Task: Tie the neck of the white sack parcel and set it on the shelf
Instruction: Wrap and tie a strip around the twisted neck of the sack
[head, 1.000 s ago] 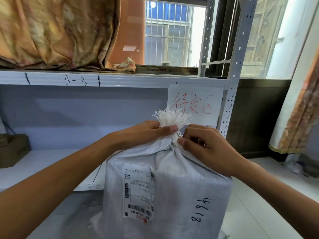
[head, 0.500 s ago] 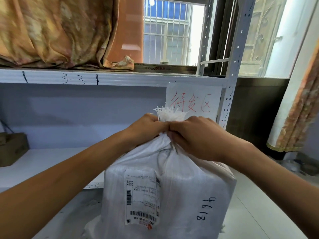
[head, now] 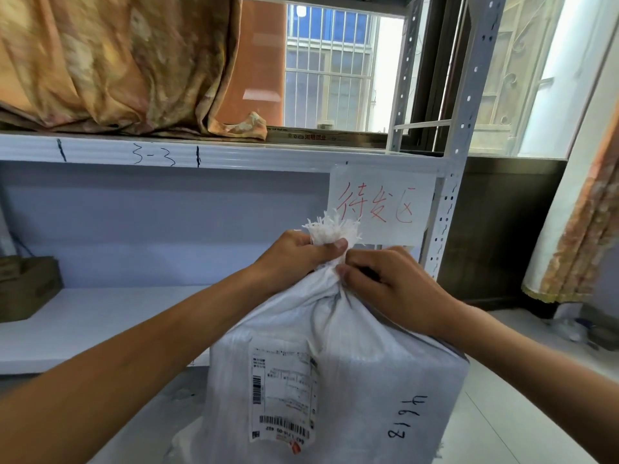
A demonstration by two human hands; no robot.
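Observation:
A white woven sack parcel (head: pixel 351 373) stands upright in front of the shelf, with a shipping label on its front and a handwritten number on its right side. Its gathered neck ends in a frayed white tuft (head: pixel 331 227). My left hand (head: pixel 298 256) is closed around the neck just under the tuft. My right hand (head: pixel 392 283) pinches the neck from the right, its fingertips touching the left hand's thumb. The white shelf board (head: pixel 100 319) lies behind and to the left of the parcel.
A brown cardboard box (head: pixel 23 289) sits at the shelf's far left. A paper sign with red writing (head: pixel 382 204) hangs on the white perforated upright (head: pixel 445 212). Orange patterned cloth (head: pixel 117 61) fills the upper shelf. A curtain (head: pixel 576 229) hangs at the right.
The parcel and both hands have shifted slightly right and down. My right hand slid from covering the neck to pinching it from the side, uncovering more of the tuft.

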